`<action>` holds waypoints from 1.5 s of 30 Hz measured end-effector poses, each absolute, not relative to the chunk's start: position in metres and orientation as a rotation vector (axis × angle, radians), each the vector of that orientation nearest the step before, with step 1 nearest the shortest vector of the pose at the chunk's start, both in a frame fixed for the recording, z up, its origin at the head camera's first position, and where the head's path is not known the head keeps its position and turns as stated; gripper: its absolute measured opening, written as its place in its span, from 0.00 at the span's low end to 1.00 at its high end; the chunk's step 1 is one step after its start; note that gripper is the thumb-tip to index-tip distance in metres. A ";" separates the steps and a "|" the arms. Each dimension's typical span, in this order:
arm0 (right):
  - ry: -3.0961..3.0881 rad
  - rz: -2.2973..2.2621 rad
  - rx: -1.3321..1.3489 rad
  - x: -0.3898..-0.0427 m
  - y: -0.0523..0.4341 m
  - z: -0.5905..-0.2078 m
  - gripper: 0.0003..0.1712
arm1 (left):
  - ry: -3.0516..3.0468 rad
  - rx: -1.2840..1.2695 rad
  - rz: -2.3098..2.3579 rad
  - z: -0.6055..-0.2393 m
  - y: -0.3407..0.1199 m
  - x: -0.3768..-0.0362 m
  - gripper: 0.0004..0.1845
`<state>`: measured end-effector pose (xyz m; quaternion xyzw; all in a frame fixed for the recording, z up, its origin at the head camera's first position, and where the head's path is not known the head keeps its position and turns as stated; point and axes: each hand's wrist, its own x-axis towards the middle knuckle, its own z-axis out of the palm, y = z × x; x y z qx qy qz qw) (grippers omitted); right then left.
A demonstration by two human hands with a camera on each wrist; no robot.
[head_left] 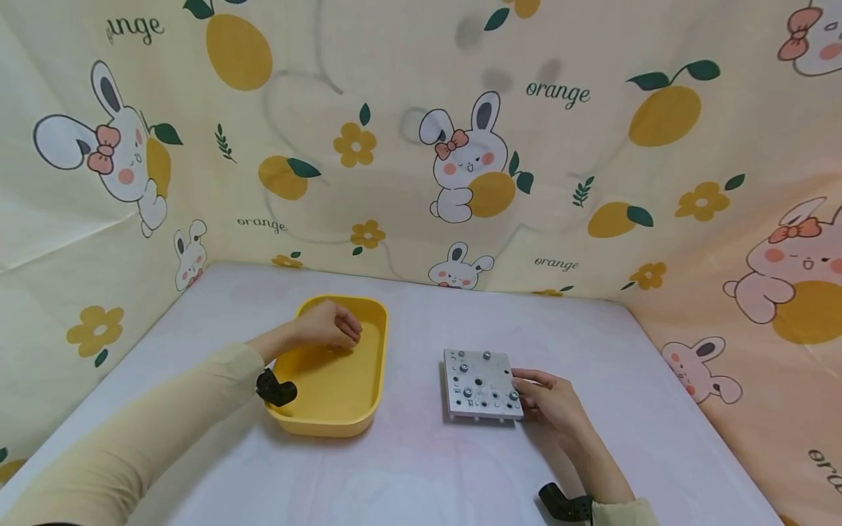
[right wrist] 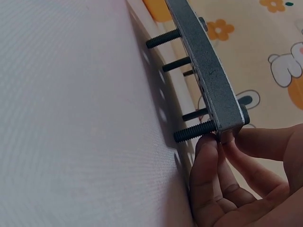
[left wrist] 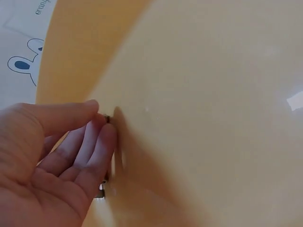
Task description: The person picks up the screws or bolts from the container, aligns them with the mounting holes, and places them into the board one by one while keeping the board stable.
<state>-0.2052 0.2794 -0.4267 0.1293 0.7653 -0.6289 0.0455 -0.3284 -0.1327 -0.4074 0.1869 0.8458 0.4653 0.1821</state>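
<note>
Inside the yellow tray (head_left: pixel 351 427), at its far part, is my left hand (head_left: pixel 329 325) with curled fingers. The left wrist view shows the left hand (left wrist: pixel 61 156) pinching a small dark metal piece (left wrist: pixel 107 119) at the thumb and fingertips; most of it is hidden. Another bit of metal (left wrist: pixel 100 191) shows below those fingers. My right hand (head_left: pixel 549 398) grips the near right edge of a grey metal plate (head_left: pixel 479 383) with holes and bolts. Close up, threaded bolts (right wrist: pixel 194 131) stick out from the plate's underside, and the right hand (right wrist: pixel 246 175) pinches its corner.
A white cloth (head_left: pixel 421 475) covers the table. Patterned curtains (head_left: pixel 395 146) with rabbits and oranges stand at the back and both sides. The tray lies left of the plate, with a strip of cloth between them. Each wrist wears a black camera band (head_left: pixel 276 389).
</note>
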 end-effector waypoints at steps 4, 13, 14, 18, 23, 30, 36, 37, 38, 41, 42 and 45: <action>2.337 -1.923 0.401 -0.205 0.279 -0.427 0.20 | 2.342 0.564 1.303 -0.407 -0.132 -0.326 0.15; 2.350 -1.902 0.405 -0.206 0.278 -0.426 0.20 | 2.370 0.584 1.285 -0.408 -0.128 -0.323 0.17; 2.350 -1.903 0.405 -0.206 0.278 -0.426 0.20 | 2.382 0.587 1.276 -0.408 -0.129 -0.323 0.17; 2.343 -1.909 0.397 -0.207 0.277 -0.426 0.20 | 2.425 0.570 1.250 -0.408 -0.129 -0.324 0.18; 2.321 -1.923 0.321 -0.207 0.280 -0.428 0.22 | 2.444 0.553 1.212 -0.409 -0.129 -0.324 0.16; 2.319 -1.912 0.345 -0.207 0.280 -0.429 0.21 | 2.412 0.549 1.212 -0.410 -0.126 -0.324 0.13; 2.342 -1.914 0.379 -0.206 0.278 -0.427 0.21 | 2.437 0.561 1.154 -0.411 -0.125 -0.326 0.13; 2.340 -1.918 0.391 -0.206 0.278 -0.427 0.20 | 2.443 0.567 1.141 -0.411 -0.125 -0.326 0.12; 2.340 -1.918 0.391 -0.206 0.278 -0.427 0.20 | 2.449 0.575 1.130 -0.411 -0.124 -0.326 0.12; 2.341 -1.918 0.396 -0.206 0.279 -0.427 0.20 | 2.460 0.593 1.107 -0.410 -0.122 -0.325 0.12; 2.340 -1.919 0.397 -0.206 0.279 -0.428 0.20 | 2.464 0.598 1.100 -0.410 -0.121 -0.325 0.11; 2.343 -1.915 0.395 -0.205 0.279 -0.427 0.20 | 2.470 0.619 1.076 -0.409 -0.120 -0.324 0.10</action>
